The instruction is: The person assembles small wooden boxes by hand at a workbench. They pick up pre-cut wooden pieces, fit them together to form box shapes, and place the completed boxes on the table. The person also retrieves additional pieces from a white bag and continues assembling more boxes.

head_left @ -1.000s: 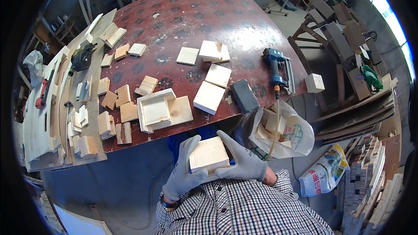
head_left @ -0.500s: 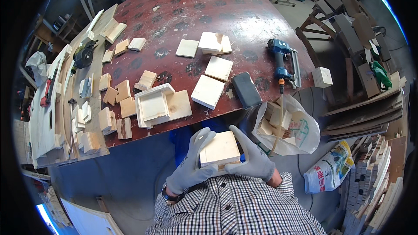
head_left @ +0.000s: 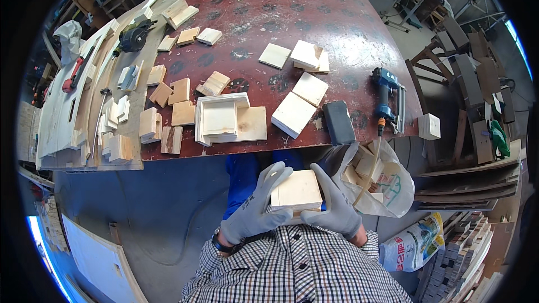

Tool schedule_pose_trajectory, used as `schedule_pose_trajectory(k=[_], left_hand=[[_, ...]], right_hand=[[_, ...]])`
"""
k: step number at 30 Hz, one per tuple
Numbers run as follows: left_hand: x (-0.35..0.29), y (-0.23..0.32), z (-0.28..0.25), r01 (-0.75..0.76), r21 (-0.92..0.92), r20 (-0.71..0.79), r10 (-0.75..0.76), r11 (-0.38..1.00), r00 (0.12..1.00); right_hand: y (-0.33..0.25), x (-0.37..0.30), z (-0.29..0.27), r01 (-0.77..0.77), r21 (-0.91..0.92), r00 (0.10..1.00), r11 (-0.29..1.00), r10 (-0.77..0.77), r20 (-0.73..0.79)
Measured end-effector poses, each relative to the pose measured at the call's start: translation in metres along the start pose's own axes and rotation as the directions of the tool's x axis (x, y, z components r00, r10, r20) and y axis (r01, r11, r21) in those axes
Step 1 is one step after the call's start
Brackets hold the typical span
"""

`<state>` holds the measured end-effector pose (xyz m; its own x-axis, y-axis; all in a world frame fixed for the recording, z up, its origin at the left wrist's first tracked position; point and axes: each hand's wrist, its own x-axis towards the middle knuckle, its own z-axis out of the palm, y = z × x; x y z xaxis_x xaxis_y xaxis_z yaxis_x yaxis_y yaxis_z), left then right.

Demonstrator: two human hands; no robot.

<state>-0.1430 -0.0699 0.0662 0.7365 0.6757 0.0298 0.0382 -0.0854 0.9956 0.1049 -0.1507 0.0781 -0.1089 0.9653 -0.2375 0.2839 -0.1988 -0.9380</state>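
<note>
A small wooden box point(head_left: 297, 189) of pale wood is held in front of my body, short of the table's near edge. My left hand point(head_left: 259, 202), in a grey glove, grips its left side. On the opposite side my right hand point(head_left: 335, 205), gloved the same, is closed around it. The box's flat square face is turned up; its underside is hidden. Beyond it on the table lie square wooden blocks point(head_left: 294, 114), an open-topped wooden frame point(head_left: 220, 119) and a dark grey block point(head_left: 339, 123).
A blue nail gun point(head_left: 386, 100) with a hose lies at the right of the red table point(head_left: 252, 28). Below it hangs a white sack point(head_left: 396, 191) of wood offcuts. Several wood pieces point(head_left: 181, 90) and a black power tool point(head_left: 135, 36) lie to the left. Boards point(head_left: 471, 191) are stacked at the right.
The view has turned, so the table and its things appear shifted right. Both hands still hold the box in much the same pose before my body.
</note>
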Motion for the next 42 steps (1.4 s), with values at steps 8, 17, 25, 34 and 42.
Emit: schedule_pose_trajectory(k=[8,17,25,34,42], left_hand=[[-0.005,-0.010,-0.002,-0.070,0.003,-0.018,0.070,0.998,0.997],[-0.008,-0.006,0.001,-0.047,-0.035,-0.006,0.046,0.998,0.999],[-0.007,-0.008,0.002,-0.028,-0.038,-0.009,0.027,0.999,1.000],[-0.001,-0.004,0.006,-0.003,0.001,0.010,0.003,1.000,1.000],[0.004,0.000,0.008,0.025,0.013,0.034,-0.025,1.000,0.999]], right_hand=[[-0.002,0.003,0.003,0.009,-0.018,1.000,1.000,-0.009,0.021],[-0.009,-0.004,0.001,0.015,-0.085,1.000,0.996,-0.014,0.015],[-0.008,-0.004,0.002,0.041,-0.141,0.999,0.989,-0.042,0.001],[-0.001,-0.007,-0.003,0.052,-0.111,0.998,0.992,-0.055,-0.026],[0.007,-0.009,-0.006,0.089,-0.156,0.994,0.984,-0.097,-0.046]])
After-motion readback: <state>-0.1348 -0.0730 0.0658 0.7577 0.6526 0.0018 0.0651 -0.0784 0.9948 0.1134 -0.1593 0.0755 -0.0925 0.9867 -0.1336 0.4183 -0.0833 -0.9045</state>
